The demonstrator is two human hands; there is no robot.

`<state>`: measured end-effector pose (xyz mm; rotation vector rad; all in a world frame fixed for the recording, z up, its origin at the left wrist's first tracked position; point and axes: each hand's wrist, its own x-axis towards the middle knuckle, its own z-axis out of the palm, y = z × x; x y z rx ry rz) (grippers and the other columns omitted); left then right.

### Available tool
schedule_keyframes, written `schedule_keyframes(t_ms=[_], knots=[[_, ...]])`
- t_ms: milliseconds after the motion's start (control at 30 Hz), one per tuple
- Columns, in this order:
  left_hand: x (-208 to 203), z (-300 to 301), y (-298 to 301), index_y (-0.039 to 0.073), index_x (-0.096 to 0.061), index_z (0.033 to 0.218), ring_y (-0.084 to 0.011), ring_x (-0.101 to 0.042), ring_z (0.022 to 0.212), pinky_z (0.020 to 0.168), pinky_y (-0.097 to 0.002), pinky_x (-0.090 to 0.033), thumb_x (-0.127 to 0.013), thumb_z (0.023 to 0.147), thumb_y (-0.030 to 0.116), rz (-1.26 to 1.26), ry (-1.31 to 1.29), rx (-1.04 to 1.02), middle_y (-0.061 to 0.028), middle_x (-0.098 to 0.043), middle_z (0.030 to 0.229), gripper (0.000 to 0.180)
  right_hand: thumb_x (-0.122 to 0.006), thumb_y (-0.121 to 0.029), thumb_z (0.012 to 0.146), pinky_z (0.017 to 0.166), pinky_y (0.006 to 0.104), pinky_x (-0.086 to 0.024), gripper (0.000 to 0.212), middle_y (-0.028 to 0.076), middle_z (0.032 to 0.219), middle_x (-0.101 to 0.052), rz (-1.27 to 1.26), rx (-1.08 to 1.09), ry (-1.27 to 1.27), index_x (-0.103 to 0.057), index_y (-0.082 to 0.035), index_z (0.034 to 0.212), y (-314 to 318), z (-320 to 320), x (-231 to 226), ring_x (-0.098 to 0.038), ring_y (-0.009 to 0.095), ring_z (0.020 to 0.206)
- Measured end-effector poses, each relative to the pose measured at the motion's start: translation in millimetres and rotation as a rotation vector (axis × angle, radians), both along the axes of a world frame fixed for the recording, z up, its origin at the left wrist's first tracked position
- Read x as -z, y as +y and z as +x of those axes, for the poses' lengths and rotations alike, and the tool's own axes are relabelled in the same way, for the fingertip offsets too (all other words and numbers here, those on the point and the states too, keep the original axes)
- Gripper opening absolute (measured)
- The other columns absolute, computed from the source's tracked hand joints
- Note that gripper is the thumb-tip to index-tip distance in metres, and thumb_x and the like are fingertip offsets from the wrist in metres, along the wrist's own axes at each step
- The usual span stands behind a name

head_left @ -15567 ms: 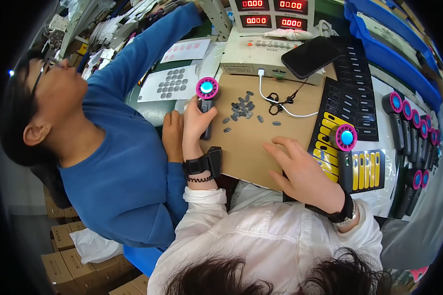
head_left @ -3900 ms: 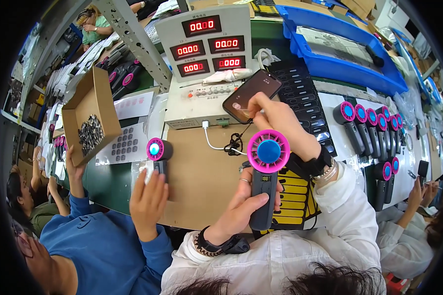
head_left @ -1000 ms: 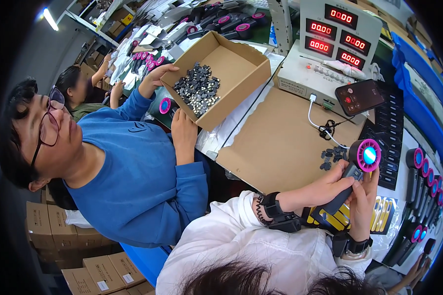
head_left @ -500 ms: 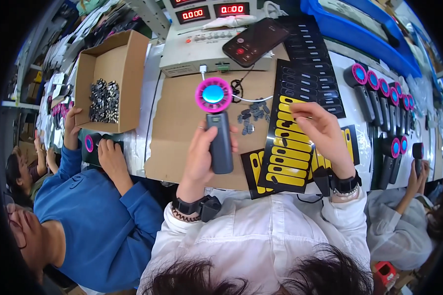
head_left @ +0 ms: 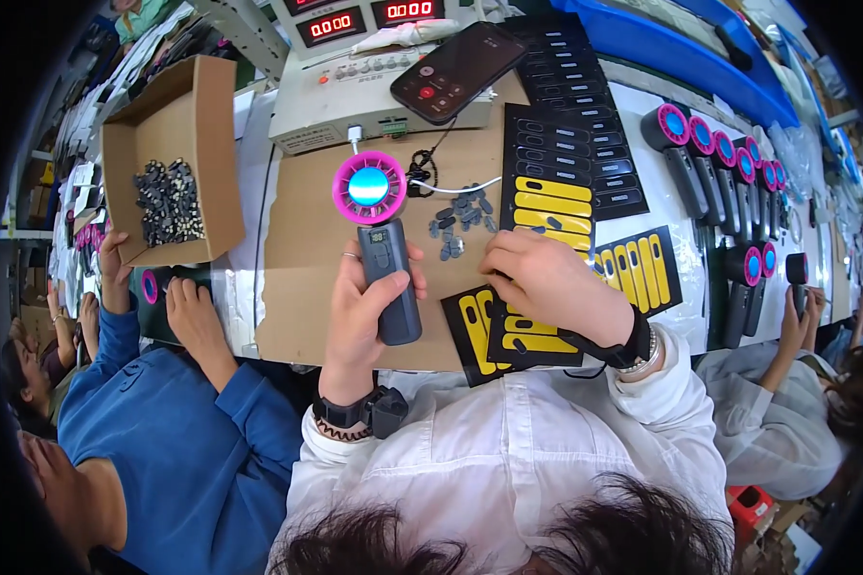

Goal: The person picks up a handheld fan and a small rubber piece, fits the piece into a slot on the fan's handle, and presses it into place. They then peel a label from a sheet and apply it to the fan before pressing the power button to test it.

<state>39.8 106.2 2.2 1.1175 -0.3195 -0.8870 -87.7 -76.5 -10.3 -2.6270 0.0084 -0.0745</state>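
Left grip [head_left: 353,311] clamped round handheld fan [head_left: 403,321], thumb across the handle, fan head beyond the fingers. Right grip [head_left: 547,278] has fingers curled over black-and-yellow sheets [head_left: 551,204]; can't tell if they pinch anything. Fan: dark grey handle with small display, magenta slotted ring, bright blue centre. Room to move is left of the fan, over brown cardboard [head_left: 297,259]. Grey pieces [head_left: 465,216] near its right, metering box [head_left: 321,120] beyond, cardboard's near edge by the person's body.

A matt plastic handheld fan [head_left: 380,240], center, shows against a smooth cardboard sheet [head_left: 297,278]; upper center, a glossy-screened smartphone [head_left: 460,72]; bottom, a creased cloth shirt [head_left: 479,470].
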Motion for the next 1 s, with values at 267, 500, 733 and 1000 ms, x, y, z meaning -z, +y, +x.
schedule_keyframes(t_ms=[267, 500, 733, 1000], knots=[[-1, -9, -10, 0.001, -0.033, 0.114, -0.0170, -0.056, 0.078, 0.069, -0.0297, -0.048, -0.055, 0.077, 0.002, 0.004, 0.063, 0.094, -0.0140, -0.053, 0.102, 0.043, -0.060, -0.005, 0.073, 0.067, 0.0336, -0.046, 0.012, 0.009, 0.084, -0.054, 0.123, 0.022, -0.099, -0.057, -0.003, 0.084, -1, -19, -5, -0.055, 0.028, 0.078], [5, -11, -15, 0.001, -0.032, 0.116, -0.0171, -0.056, 0.079, 0.071, -0.0309, -0.048, -0.055, 0.076, 0.001, 0.006, 0.075, 0.127, -0.0135, -0.052, 0.104, 0.046, -0.062, -0.006, 0.076, 0.060, 0.0250, -0.048, 0.023, 0.007, 0.084, -0.054, 0.193, 0.569, -0.210, -0.058, -0.004, 0.099, -54, -48, -10, -0.059, 0.016, 0.075], [-3, -17, -27, 0.004, -0.028, 0.118, -0.0174, -0.055, 0.086, 0.076, -0.0316, -0.047, -0.056, 0.073, -0.001, -0.091, 0.044, 0.234, -0.0136, -0.049, 0.107, 0.053, -0.062, -0.004, 0.078, 0.058, 0.0217, -0.047, 0.050, 0.008, 0.094, -0.050, 0.122, 0.693, -0.112, -0.044, -0.009, 0.124, -72, -64, 14, -0.057, 0.011, 0.074], [-4, -16, -30, 0.005, -0.026, 0.118, -0.0175, -0.055, 0.089, 0.080, -0.0331, -0.046, -0.054, 0.073, -0.002, -0.169, 0.032, 0.288, -0.0135, -0.048, 0.108, 0.054, -0.057, 0.001, 0.080, 0.067, 0.0203, -0.048, 0.056, 0.009, 0.103, -0.052, 0.858, 0.697, -0.255, -0.036, -0.008, 0.131, -80, -69, 15, -0.059, 0.012, 0.079]])
